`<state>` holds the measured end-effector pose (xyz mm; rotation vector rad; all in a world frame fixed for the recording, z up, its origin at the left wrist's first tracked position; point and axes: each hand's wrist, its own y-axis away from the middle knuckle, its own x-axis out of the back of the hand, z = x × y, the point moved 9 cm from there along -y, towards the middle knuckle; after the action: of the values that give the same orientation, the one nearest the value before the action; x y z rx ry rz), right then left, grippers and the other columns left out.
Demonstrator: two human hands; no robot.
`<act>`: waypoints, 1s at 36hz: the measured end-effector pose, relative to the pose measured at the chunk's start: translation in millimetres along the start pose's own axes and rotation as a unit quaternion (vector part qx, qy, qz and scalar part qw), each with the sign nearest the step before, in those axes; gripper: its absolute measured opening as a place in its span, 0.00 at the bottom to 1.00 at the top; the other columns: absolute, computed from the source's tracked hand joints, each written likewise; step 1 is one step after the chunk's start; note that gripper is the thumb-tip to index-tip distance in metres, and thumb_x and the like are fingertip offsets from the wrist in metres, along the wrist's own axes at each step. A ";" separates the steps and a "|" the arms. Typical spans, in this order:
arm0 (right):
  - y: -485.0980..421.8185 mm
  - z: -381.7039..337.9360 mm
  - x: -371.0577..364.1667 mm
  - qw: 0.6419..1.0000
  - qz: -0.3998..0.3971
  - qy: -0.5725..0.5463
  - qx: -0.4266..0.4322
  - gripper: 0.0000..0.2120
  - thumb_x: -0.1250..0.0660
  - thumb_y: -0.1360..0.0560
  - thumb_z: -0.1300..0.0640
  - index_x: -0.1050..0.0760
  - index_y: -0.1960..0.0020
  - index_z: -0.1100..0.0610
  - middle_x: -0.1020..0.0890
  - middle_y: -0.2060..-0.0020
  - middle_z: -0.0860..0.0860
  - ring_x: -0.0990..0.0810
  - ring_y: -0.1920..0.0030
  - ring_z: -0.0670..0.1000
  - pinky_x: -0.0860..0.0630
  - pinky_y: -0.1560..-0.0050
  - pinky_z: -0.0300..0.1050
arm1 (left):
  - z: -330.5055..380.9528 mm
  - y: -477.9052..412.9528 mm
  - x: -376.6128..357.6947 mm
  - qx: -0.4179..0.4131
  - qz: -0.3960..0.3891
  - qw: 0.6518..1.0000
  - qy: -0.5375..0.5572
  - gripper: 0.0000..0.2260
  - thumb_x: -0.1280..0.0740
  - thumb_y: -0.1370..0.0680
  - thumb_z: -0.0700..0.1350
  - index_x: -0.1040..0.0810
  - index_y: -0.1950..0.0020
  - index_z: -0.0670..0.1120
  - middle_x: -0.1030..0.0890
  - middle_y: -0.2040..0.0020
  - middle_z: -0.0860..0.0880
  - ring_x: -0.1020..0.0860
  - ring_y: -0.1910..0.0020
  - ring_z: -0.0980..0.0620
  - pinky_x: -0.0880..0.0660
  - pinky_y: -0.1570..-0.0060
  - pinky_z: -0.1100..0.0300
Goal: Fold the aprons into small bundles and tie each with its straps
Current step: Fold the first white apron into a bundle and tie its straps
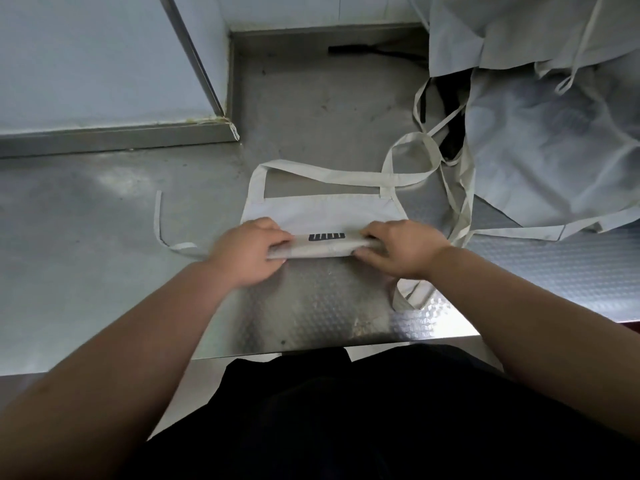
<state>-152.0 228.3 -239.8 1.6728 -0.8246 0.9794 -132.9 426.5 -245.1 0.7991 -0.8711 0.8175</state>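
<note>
Trailing out to the left of the apron (322, 213), a pale waist strap (160, 223) lies loose on the steel table (86, 244). Its free end curves up and away from the cloth. Smooth metal stretches left of the strap to the frame edge, and behind it a raised ledge (114, 136) runs along the foot of a wall panel.

The left hand (247, 251) grips the left end of the apron's rolled near edge (325, 251), with fingers curled over the top and the thumb on the near side. Between the two hands, a dark printed mark (326, 236) sits on the roll. It is a short row of blocks cut off by the fold, and it cannot be read.

The right hand (398, 247) pinches the right end of the roll in the same way, fingers above and thumb below. Beyond the roll, the unrolled part of the apron lies flat, and its neck loop (311, 171) is spread open on the far side.

Just right of the right wrist, a second strap (412, 296) bunches near the table's front edge. Embossed steel lies between the roll and that edge, where the person's dark clothing begins. Right of the apron and behind it, a pile of aprons (554, 150) covers the table to the frame edge, and its straps tangle with the neck loop. A dark object (363, 51) lies against the back wall, well behind the apron. I cannot tell what it is.
</note>
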 end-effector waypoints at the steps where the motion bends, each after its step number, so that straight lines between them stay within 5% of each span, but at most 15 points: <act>1: -1.3 2.4 0.8 1.000 -0.014 -0.005 0.001 0.24 0.44 0.24 0.36 0.31 0.36 0.49 0.21 0.44 0.50 0.24 0.44 0.54 0.25 0.49 0.48 | -5.3 -4.1 3.5 0.010 -0.015 1.000 0.015 0.16 0.32 0.27 0.50 0.20 0.40 0.49 0.21 0.43 0.49 0.23 0.44 0.47 0.28 0.43 0.56; 5: -9.7 12.5 7.9 0.999 -0.027 -0.034 0.001 0.19 0.44 0.21 0.43 0.32 0.39 0.55 0.21 0.49 0.56 0.24 0.48 0.57 0.31 0.55 0.46 | -24.9 -18.4 13.7 0.058 -0.088 0.992 0.075 0.04 0.32 0.24 0.52 0.20 0.52 0.54 0.19 0.56 0.55 0.22 0.52 0.52 0.28 0.52 0.59; 8: -20.2 22.4 13.6 0.999 -0.032 -0.024 -0.035 0.18 0.49 0.19 0.45 0.35 0.38 0.58 0.22 0.46 0.58 0.25 0.46 0.59 0.33 0.54 0.46 | -39.3 -28.8 24.3 0.101 -0.067 0.988 0.094 0.08 0.35 0.22 0.52 0.23 0.58 0.50 0.24 0.63 0.51 0.26 0.60 0.50 0.33 0.63 0.60; 14: -39.2 37.0 13.3 0.988 0.002 0.099 -0.115 0.14 0.47 0.19 0.55 0.36 0.35 0.57 0.26 0.38 0.56 0.29 0.37 0.59 0.36 0.40 0.53 | -56.4 -35.1 35.1 0.180 0.057 0.982 -0.013 0.13 0.38 0.22 0.57 0.23 0.48 0.50 0.20 0.54 0.47 0.24 0.50 0.44 0.34 0.47 0.55; 22: -36.9 44.8 9.8 0.973 0.065 0.090 -0.204 0.15 0.52 0.18 0.54 0.35 0.36 0.57 0.28 0.40 0.59 0.32 0.37 0.61 0.47 0.31 0.60 | -61.9 -30.8 31.5 0.226 0.141 0.961 -0.072 0.15 0.36 0.23 0.57 0.24 0.46 0.47 0.25 0.44 0.44 0.27 0.44 0.42 0.37 0.45 0.50; 25: -33.4 24.4 16.9 0.973 0.142 0.099 -0.154 0.18 0.52 0.23 0.61 0.30 0.39 0.60 0.27 0.43 0.61 0.31 0.41 0.61 0.41 0.35 0.57 | -31.1 -26.3 32.3 0.147 0.198 0.957 -0.150 0.10 0.34 0.27 0.43 0.22 0.47 0.45 0.23 0.45 0.43 0.27 0.46 0.40 0.39 0.46 0.50; 28: -34.0 -2.5 0.4 0.991 0.107 0.000 -0.080 0.29 0.58 0.25 0.46 0.29 0.35 0.57 0.28 0.39 0.59 0.29 0.38 0.61 0.39 0.38 0.53 | 17.2 -28.8 4.2 -0.015 0.147 0.979 -0.137 0.21 0.44 0.33 0.39 0.21 0.44 0.46 0.20 0.44 0.45 0.22 0.49 0.42 0.36 0.47 0.53; 30: -34.7 -13.8 -15.3 0.995 0.059 -0.039 -0.064 0.37 0.64 0.28 0.36 0.40 0.26 0.52 0.37 0.28 0.57 0.38 0.29 0.58 0.47 0.31 0.53 | 31.9 -27.9 -18.9 -0.030 0.067 0.995 -0.072 0.23 0.47 0.27 0.45 0.27 0.33 0.46 0.26 0.34 0.46 0.26 0.37 0.43 0.34 0.38 0.49; 32: -35.5 -15.9 -26.6 0.997 0.026 -0.023 -0.062 0.35 0.65 0.26 0.36 0.52 0.23 0.49 0.49 0.23 0.54 0.50 0.24 0.57 0.58 0.27 0.53 | 31.6 -24.4 -39.2 -0.005 0.016 0.996 -0.084 0.30 0.53 0.24 0.58 0.43 0.24 0.49 0.43 0.23 0.49 0.44 0.25 0.48 0.49 0.29 0.48; 34: -36.8 -12.8 -26.8 0.997 0.016 -0.016 -0.070 0.29 0.61 0.21 0.39 0.56 0.23 0.47 0.54 0.23 0.53 0.54 0.24 0.56 0.64 0.26 0.53 | 25.2 -22.1 -48.6 0.009 0.005 0.992 -0.126 0.33 0.61 0.27 0.66 0.57 0.23 0.55 0.58 0.22 0.52 0.58 0.24 0.51 0.63 0.29 0.51; 36: -39.0 -9.1 -24.5 0.996 0.009 -0.024 -0.086 0.26 0.59 0.19 0.41 0.57 0.23 0.45 0.55 0.23 0.52 0.55 0.24 0.56 0.66 0.26 0.52 | 17.4 -21.6 -46.8 0.036 0.006 0.991 -0.128 0.32 0.63 0.27 0.68 0.61 0.24 0.60 0.63 0.23 0.52 0.63 0.24 0.51 0.68 0.31 0.53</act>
<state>-131.0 249.6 -275.9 1.5479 -0.9305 0.8574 -138.8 389.2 -284.2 0.9777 -1.0792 0.7697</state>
